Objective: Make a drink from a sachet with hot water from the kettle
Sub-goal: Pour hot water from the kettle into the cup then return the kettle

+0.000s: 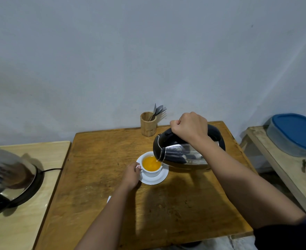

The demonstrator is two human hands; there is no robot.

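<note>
Here, a worn wooden table (166, 204) is set against a pale wall, flanked by a lighter table (31, 177) at left and a bench (274, 168) at right. The kettle (181, 154) is gripped by its black handle in the closed right hand (190, 126) and tipped leftward, spout at the rim of the cup (152, 170). The cup, on a saucer (154, 179) mid-table, is filled with orange liquid; its handle is pinched by the left hand (131, 175). A cutlery holder (148, 126) stands by the far edge. Bare tabletop is left toward the near edge.

A wooden cutlery holder (148, 126) stands near a blue-lidded container (294, 134).
</note>
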